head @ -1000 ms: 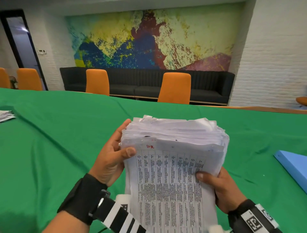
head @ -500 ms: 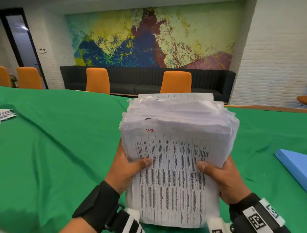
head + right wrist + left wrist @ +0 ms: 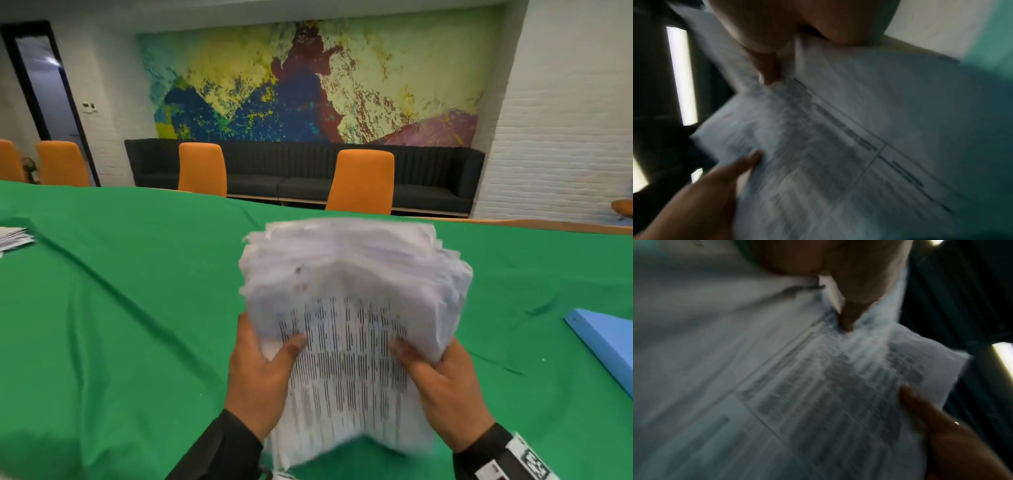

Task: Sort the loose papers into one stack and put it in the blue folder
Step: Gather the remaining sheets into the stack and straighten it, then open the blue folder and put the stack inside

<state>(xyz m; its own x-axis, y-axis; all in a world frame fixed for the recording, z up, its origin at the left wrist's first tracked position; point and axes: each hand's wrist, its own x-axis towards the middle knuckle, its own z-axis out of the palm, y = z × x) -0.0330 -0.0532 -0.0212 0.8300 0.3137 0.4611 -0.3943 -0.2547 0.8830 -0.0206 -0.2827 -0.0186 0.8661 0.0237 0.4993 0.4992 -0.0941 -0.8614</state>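
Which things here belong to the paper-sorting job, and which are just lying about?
Job:
paper stack, gripped by left hand and right hand
blue folder
small pile of papers at far left

Lying about:
orange chairs
black sofa

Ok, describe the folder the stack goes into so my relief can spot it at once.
Start at the green tablecloth and go to its right edge, past the right hand gripping the paper stack. The blue folder lies flat there, cut off by the frame, the only blue thing on the cloth.
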